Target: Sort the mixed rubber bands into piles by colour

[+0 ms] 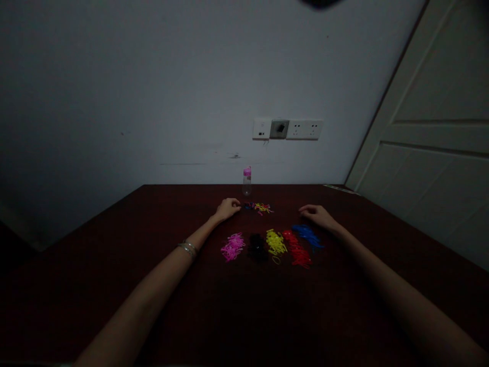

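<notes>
My left hand (228,208) rests on the table with its fingers curled, just left of a mixed pile of small coloured rubber bands (263,207). Whether a band is between those fingertips is too small to tell. Beyond the blue rubber bands (308,235), my right hand (317,215) lies low over the table, fingers stretched to the left and nothing visible in them. Nearer to me, sorted by colour, are pink bands (233,246), black bands (257,246), yellow bands (275,242) and red bands (297,248).
A clear bottle with a pink top (247,182) stands behind the mixed pile, close to the wall. The dark red-brown table (244,316) meets the wall at its back edge. Wall sockets (304,129) sit above it, and a pale door (431,137) is at right.
</notes>
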`<act>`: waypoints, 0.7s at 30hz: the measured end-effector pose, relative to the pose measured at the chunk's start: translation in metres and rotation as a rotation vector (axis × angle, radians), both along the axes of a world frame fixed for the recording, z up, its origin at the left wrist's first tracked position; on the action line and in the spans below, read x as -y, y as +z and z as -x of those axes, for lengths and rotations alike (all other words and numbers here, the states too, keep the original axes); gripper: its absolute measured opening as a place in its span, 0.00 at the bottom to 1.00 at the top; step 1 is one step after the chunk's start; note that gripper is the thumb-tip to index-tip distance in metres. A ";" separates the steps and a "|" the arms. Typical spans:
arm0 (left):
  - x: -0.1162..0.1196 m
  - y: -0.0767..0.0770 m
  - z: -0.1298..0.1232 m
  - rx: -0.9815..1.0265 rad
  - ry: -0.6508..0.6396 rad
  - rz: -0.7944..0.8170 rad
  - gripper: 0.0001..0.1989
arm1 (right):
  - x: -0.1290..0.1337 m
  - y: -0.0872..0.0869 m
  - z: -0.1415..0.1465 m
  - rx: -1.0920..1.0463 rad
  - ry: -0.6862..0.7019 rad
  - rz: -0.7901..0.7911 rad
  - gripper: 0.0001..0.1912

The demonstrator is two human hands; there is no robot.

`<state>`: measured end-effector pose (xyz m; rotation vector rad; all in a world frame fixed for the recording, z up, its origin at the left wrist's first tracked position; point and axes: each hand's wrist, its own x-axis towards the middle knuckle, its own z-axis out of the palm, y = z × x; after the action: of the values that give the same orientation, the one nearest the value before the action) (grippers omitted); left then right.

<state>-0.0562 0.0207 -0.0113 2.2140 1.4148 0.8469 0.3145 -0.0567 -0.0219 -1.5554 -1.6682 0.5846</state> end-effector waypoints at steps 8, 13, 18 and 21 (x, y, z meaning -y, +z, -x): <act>0.002 0.007 -0.022 -0.213 -0.017 -0.041 0.11 | 0.004 -0.009 0.003 0.043 -0.079 -0.089 0.14; -0.001 0.007 -0.024 -0.233 -0.017 -0.028 0.09 | 0.009 -0.008 0.005 0.075 -0.064 -0.111 0.14; -0.001 0.010 -0.024 -0.207 -0.009 -0.032 0.08 | 0.010 -0.007 0.005 0.089 -0.060 -0.115 0.14; 0.000 0.014 -0.022 -0.186 -0.030 -0.050 0.08 | 0.011 -0.007 0.006 0.096 -0.056 -0.118 0.14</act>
<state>-0.0338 0.0205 0.0025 2.3993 1.4527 0.6883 0.3084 -0.0674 -0.0285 -1.5604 -1.6934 0.3808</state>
